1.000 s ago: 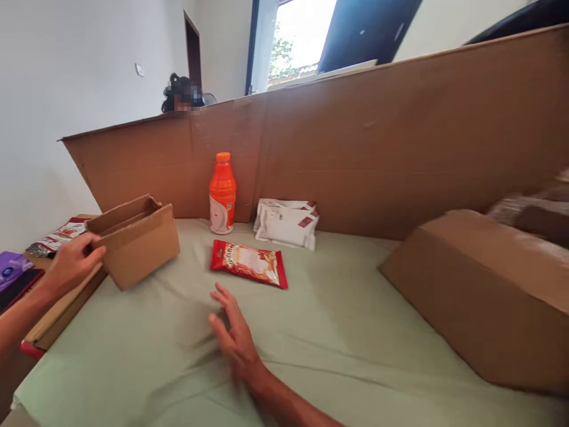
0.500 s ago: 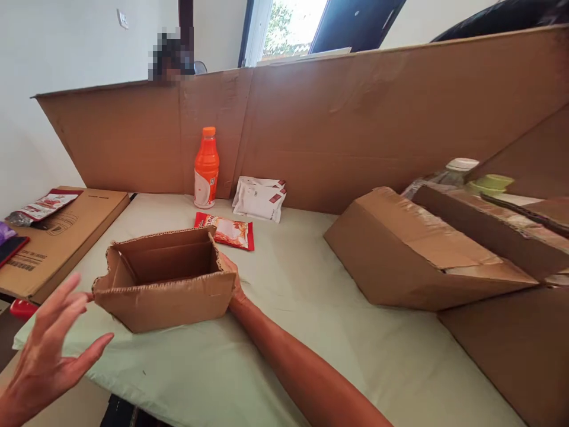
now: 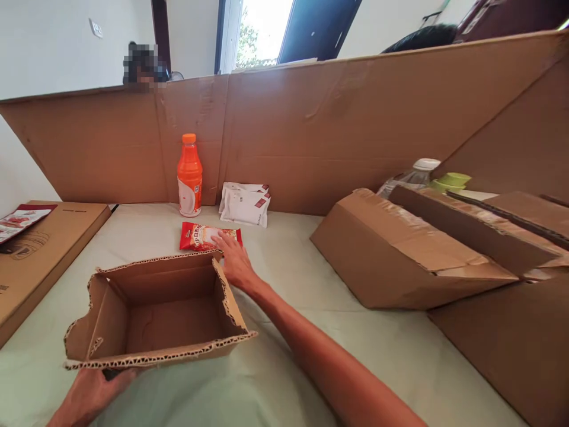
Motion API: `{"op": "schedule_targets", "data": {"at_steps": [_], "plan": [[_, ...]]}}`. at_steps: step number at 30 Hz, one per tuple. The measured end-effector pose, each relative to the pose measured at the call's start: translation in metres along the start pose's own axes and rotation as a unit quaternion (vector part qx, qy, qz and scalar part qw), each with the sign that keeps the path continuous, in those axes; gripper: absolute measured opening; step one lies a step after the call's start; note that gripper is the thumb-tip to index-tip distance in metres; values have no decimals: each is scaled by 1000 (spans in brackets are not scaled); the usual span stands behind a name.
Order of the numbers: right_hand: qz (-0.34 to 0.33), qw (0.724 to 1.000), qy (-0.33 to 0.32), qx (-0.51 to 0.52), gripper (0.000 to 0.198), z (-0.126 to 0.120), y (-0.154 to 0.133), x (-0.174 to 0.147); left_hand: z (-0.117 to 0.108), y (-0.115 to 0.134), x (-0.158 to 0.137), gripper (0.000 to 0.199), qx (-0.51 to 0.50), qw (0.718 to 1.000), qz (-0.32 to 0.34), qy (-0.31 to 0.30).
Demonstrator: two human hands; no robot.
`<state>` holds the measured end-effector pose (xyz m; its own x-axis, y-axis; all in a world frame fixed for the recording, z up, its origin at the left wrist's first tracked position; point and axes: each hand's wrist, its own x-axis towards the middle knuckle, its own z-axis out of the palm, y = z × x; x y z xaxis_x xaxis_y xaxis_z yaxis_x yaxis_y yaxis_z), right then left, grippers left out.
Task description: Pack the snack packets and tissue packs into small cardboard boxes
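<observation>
Cardboard box (image 3: 155, 308): open-topped and empty, sitting on the green-covered surface (image 3: 311, 284) just in front of the person.
Left hand (image 3: 91, 391): under the box's near bottom edge, fingers curled against it; how firmly it grips I cannot tell.
Right hand (image 3: 233, 261): stretched past the box's far right corner, fingers spread flat, tips resting on the red snack packet (image 3: 202, 236); not closed on it.
Snack packet: lying flat just behind the box, in front of the orange bottle (image 3: 189, 175) and the white pouches (image 3: 244, 204).
Elsewhere: a large tipped carton (image 3: 400, 255) lies to the right; a cardboard wall (image 3: 333, 124) stands behind everything.
Step in hand: seemingly reaching for the packet while the box is steadied.
Next move calls for: pinching the thin packet off the cloth, likely by sliding fingers under an edge, then lifting it clear of the box's jagged rim.
</observation>
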<state>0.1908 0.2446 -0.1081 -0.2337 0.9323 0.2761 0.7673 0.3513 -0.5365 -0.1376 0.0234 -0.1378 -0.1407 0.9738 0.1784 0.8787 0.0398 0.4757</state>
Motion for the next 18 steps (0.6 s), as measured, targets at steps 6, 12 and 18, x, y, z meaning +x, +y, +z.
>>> {"op": "schedule_targets", "data": {"at_steps": [6,12,18], "plan": [[31,987,-98,-127,63,5,-3,57,3,-6,2,35,-12,997,72,-24],[77,996,-44,-9,45,-12,-3,46,1,2,5,35,-32,997,73,-13],[84,950,48,298,36,-103,-4,-20,-3,5,4,56,-110,990,84,33]]}}
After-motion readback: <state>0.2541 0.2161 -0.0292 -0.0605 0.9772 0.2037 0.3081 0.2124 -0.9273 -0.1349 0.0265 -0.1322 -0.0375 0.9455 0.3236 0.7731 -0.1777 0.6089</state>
